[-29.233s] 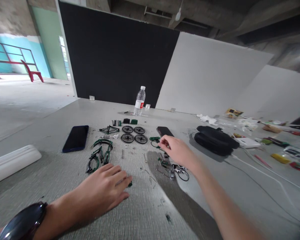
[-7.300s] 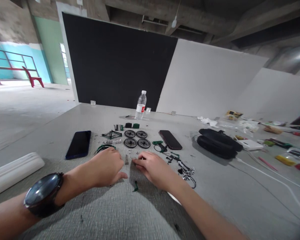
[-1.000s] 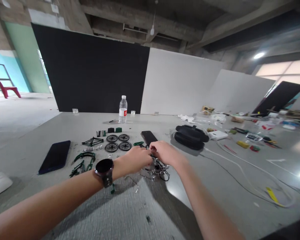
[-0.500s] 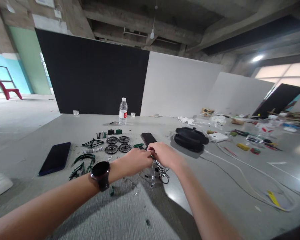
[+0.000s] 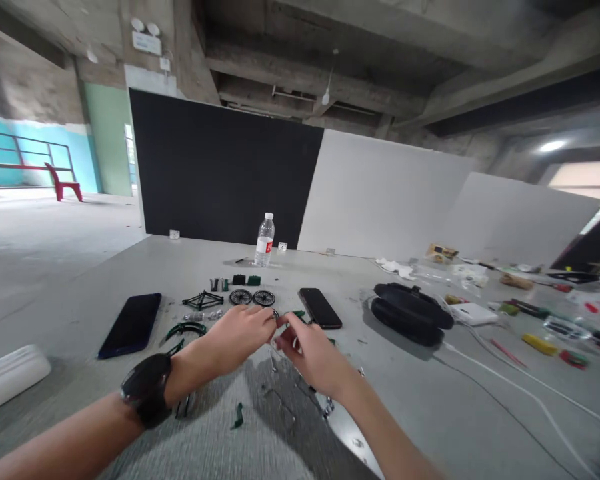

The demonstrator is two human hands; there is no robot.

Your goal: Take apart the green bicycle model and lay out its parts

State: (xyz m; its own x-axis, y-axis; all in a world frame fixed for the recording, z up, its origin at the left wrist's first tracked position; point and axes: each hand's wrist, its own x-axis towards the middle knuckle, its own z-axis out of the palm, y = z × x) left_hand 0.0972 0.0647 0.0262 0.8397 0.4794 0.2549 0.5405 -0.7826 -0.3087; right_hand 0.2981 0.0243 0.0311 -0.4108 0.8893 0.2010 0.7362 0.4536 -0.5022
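Note:
My left hand (image 5: 245, 332), with a dark watch (image 5: 147, 389) on its wrist, is closed above the near side of the small black spoked wheels (image 5: 264, 298) and hides some of them. Fingertips of my right hand (image 5: 314, 353) are curled close to those of the left. Whatever sits between them is too small and covered to make out. Under and beside the right hand lie small silver parts (image 5: 329, 405), partly hidden. A small green piece (image 5: 238, 416) rests nearer to me. Left of the wheels are a dark frame piece (image 5: 203, 301) and a green curved part (image 5: 186, 328).
Phones lie on the left (image 5: 131, 325) and behind my right hand (image 5: 320, 308). A water bottle (image 5: 265, 241) stands at the back. To the right are a black case (image 5: 407, 313), a white cable (image 5: 517, 380) and scattered tools. A white object (image 5: 13, 379) is far left.
Both hands have moved left, from over the silver parts to the near side of the wheels. The left hand now covers the nearer wheels. The camera view has shifted left and up.

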